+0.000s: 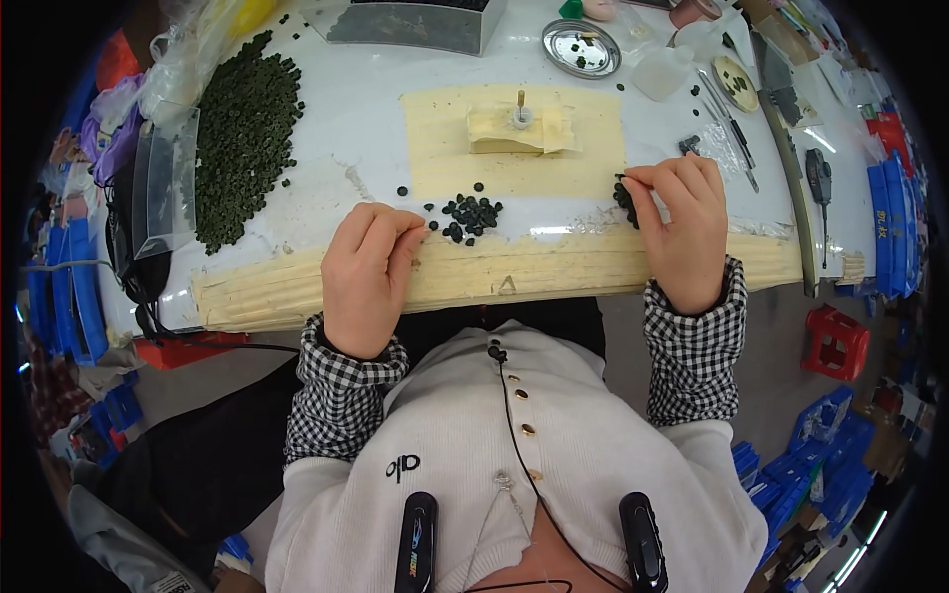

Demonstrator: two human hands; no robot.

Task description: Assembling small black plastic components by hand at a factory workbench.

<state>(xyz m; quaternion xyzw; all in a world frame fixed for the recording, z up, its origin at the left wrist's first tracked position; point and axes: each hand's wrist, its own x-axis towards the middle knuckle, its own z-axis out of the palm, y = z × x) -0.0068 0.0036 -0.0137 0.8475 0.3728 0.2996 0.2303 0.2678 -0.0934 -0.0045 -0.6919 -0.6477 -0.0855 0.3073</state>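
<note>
Near the front edge of the table, my left hand [364, 282] is closed in a pinch. What its fingertips hold, if anything, is hidden. Just right of it lies a loose pile of small round dark parts [471, 217]. My right hand [682, 232] pinches thumb to forefinger, with a small dark part at the tips. A second cluster of dark parts [623, 203] is partly covered by that hand. Between and beyond both hands stands a block wrapped in yellow tape [491, 138], with an upright brass-coloured pin [521, 99] in a white round collar.
A big heap of dark green parts [247, 143] spreads at the left beside a clear plastic tray [166, 183]. At the back are a metal bin [415, 28] and a round metal dish [581, 49]. Tweezers [730, 124] lie right; a red stool [836, 343] is on the floor.
</note>
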